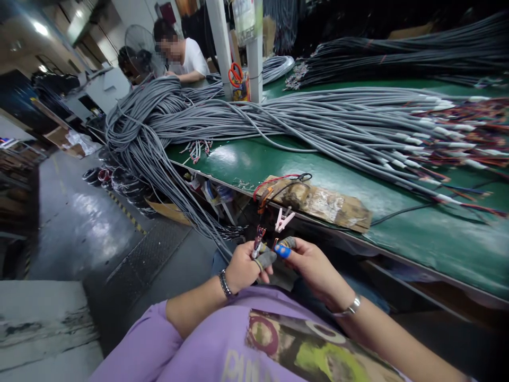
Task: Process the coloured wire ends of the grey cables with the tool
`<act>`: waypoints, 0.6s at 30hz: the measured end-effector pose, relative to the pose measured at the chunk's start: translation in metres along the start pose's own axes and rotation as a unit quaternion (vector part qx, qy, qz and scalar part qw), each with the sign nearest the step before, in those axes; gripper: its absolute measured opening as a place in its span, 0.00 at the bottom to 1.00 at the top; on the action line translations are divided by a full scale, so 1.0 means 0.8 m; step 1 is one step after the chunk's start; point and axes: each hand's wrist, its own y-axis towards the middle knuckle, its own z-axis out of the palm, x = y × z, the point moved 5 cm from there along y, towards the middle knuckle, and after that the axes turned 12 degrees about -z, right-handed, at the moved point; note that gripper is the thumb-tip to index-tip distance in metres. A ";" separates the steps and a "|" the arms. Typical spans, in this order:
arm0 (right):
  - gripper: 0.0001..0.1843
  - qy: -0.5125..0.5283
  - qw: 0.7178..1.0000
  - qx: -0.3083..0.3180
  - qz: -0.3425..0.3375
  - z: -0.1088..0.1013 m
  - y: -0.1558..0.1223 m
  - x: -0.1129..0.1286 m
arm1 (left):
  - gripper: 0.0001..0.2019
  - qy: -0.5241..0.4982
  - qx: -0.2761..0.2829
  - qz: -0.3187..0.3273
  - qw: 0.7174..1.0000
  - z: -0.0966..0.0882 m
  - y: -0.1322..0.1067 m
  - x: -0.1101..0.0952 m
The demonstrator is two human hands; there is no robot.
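Observation:
My left hand (247, 263) is closed around the end of a grey cable (256, 251), whose thin coloured wires fan upward past the fingers. Grey covers wrap some of its fingertips. Close beside it, my right hand (308, 260) pinches with a blue-covered thumb and a grey-covered finger. A thin wire with a copper-coloured end (275, 242) shows at that pinch, though the exact grip is partly hidden. Just above both hands, a pale pink clip (283, 219) sticks out from the table edge, beside orange-and-black clamps (264, 199) with red and black leads.
A taped cardboard piece (338, 206) lies along the edge of the green table (234, 162). Long grey cables (238, 118) cover much of it and hang off its left end. Orange-handled scissors (236, 74) are by a white post (256, 63). A co-worker (194, 59) sits beyond.

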 end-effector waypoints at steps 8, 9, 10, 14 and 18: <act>0.22 -0.047 0.995 0.066 -0.065 0.009 -0.012 0.015 | 0.18 -0.132 -0.042 0.018 0.990 -0.002 0.006 0.002; 0.22 -0.056 0.994 0.069 -0.068 0.008 -0.012 0.015 | 0.18 -0.130 -0.041 0.020 0.991 -0.002 0.006 0.000; 0.22 -0.066 0.993 0.068 -0.070 0.005 -0.012 0.015 | 0.18 -0.125 -0.040 0.021 0.991 -0.002 0.004 -0.002; 0.23 -0.083 0.993 0.046 -0.068 -0.003 -0.004 0.018 | 0.18 -0.101 -0.039 0.021 0.994 0.000 0.000 -0.006; 0.22 -0.047 0.995 0.056 -0.062 0.004 0.002 0.023 | 0.17 -0.072 -0.022 0.016 0.997 0.004 0.000 -0.004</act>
